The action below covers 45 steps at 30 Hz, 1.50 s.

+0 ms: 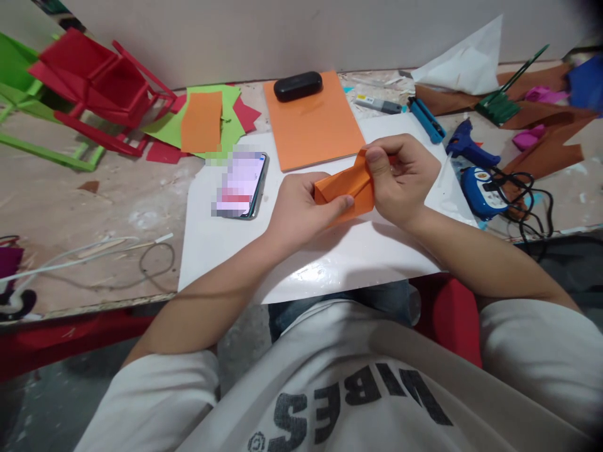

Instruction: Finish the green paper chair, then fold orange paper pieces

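Orange paper [348, 186] was the thing in hand, bent into a small folded piece and held over the white board [306, 273], roughly midway between its near and far edges. Left hand [301, 204] had one end pinched, thumb laid along the front. Right hand [406, 179] had the other end, thumb pressed on the raised flap, fingers curled behind. So both grips were narrow, closed on the paper. Looked like a folding or creasing step to me, only partway through since that flap stood up. I'd say the next move called for the left hand holding its end steady while the right thumb ran along the fold, without crushing the corner. Couldn't tell if the underside touched the board. A phone [245, 188] lay near the board's left edge, an orange pad [315, 135] with a black case [298, 86] on it overlapped the far edge, and a blue glue gun [466, 141] sat just off the right edge.
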Each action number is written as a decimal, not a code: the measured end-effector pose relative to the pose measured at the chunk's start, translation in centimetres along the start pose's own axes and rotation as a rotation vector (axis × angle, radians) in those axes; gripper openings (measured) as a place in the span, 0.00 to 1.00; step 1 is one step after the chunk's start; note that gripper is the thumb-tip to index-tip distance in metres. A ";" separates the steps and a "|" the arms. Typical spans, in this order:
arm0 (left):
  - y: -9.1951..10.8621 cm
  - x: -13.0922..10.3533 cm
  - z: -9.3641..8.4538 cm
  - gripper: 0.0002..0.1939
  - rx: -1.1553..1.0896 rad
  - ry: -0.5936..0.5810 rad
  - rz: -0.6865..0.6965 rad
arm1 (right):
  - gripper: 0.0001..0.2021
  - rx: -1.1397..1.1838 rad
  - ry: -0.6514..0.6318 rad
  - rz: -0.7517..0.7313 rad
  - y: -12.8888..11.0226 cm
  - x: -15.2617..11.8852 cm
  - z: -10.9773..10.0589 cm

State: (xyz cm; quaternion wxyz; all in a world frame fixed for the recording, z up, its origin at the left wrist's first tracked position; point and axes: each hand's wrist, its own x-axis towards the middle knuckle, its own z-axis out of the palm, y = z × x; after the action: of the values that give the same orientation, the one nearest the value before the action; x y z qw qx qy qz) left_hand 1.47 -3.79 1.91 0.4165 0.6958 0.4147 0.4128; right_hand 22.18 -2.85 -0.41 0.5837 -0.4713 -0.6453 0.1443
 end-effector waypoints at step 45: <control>-0.6 -0.5 0.6 0.25 -0.256 0.046 -0.259 | 0.36 0.379 -0.162 0.402 2.9 4.1 -1.2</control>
State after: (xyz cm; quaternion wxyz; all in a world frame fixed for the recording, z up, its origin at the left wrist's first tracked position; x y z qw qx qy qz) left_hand 1.68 -4.25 1.09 0.5415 0.5684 0.4545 0.4210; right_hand 25.04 1.37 0.36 0.5677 -0.4591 -0.5449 0.4123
